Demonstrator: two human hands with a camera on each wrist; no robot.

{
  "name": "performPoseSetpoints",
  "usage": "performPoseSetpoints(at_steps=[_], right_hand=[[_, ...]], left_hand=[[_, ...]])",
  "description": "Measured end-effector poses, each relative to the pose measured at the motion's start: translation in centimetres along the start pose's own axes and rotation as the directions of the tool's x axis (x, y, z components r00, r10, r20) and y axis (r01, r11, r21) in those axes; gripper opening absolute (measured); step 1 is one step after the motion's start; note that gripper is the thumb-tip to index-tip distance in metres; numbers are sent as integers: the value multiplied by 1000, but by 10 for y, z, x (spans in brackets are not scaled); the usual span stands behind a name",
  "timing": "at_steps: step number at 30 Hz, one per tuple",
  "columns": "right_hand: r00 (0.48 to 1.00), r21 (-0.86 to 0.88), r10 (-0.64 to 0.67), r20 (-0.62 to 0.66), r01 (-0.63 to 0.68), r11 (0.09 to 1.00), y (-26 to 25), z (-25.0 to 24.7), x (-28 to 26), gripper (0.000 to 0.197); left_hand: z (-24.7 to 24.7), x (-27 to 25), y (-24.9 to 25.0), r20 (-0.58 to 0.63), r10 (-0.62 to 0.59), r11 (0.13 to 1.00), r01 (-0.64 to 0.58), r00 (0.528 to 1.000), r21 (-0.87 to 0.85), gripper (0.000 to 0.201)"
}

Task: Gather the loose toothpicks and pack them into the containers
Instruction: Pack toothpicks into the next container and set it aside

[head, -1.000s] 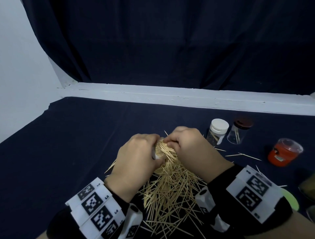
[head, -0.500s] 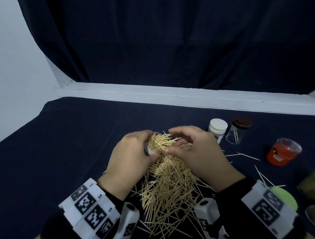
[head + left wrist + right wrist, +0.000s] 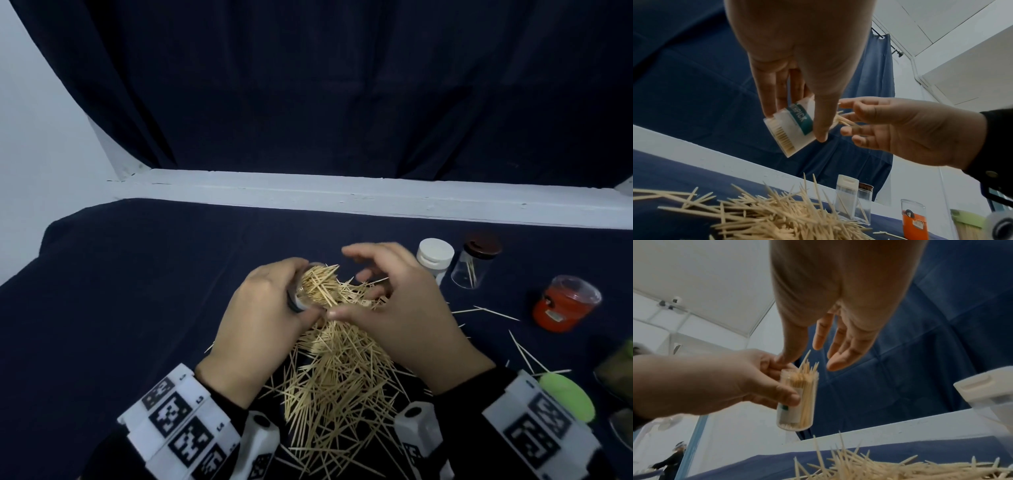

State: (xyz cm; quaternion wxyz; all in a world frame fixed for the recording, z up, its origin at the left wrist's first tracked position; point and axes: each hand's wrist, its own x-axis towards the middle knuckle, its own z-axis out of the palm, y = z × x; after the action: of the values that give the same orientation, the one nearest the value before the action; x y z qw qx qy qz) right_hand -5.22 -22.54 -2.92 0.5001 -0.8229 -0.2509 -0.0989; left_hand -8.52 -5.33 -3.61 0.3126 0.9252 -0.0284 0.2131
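Observation:
My left hand (image 3: 270,308) grips a clear toothpick container (image 3: 799,402) with a white and green label (image 3: 797,120); it is packed with toothpicks whose tips stick out of its open mouth (image 3: 318,284). It hangs above the table. My right hand (image 3: 387,294) hovers just right of the mouth with its fingers spread and relaxed (image 3: 838,353); it holds nothing that I can see. A big heap of loose toothpicks (image 3: 335,380) lies on the dark cloth below both hands.
At the right stand a white-capped container (image 3: 434,257), a brown-lidded clear jar (image 3: 476,263) with a few picks, an orange container (image 3: 561,305) and a green lid (image 3: 565,397). Stray toothpicks (image 3: 493,311) lie near them. A white ledge (image 3: 342,195) runs behind.
My right hand was pressed closed on the toothpicks at the container's mouth; it has since opened its fingers and drawn slightly right. The left hand has kept hold of the container.

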Motion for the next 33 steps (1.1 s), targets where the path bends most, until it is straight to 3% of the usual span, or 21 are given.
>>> performPoseSetpoints(at_steps=[2, 4, 6, 11, 15, 19, 24, 29, 33], right_hand=[[999, -9, -42, 31, 42, 999, 3, 3, -2, 41], [994, -69, -109, -22, 107, 992, 5, 7, -3, 20], [984, -133, -166, -72, 155, 979, 5, 10, -2, 14], [975, -183, -206, -81, 189, 965, -2, 17, 3, 12], [983, -54, -98, -153, 91, 994, -10, 11, -2, 16], [1000, -48, 14, 16, -13, 999, -8, 11, -9, 45], [991, -139, -112, -76, 101, 985, 0, 15, -7, 14], [975, -275, -220, -28, 204, 940, -9, 20, -2, 12], [994, -119, -107, -35, 102, 988, -9, 16, 1, 10]], left_hand=[[0, 0, 1, -15, 4, 999, -5, 1000, -34, 48], [1, -1, 1, -18, 20, 999, -21, 1000, -48, 48], [3, -2, 1, -9, 42, 998, -42, 999, -35, 50], [6, -2, -1, -18, 113, 993, -113, 993, 18, 52], [4, 0, -3, -30, 75, 997, -75, 997, -14, 50], [3, 2, -4, -65, 46, 998, -48, 997, -33, 51], [5, 2, -5, -64, 83, 996, -84, 995, -15, 52], [8, 0, -5, -11, 173, 985, -173, 985, 21, 60], [7, 1, -7, -23, 173, 984, -172, 985, 33, 55]])
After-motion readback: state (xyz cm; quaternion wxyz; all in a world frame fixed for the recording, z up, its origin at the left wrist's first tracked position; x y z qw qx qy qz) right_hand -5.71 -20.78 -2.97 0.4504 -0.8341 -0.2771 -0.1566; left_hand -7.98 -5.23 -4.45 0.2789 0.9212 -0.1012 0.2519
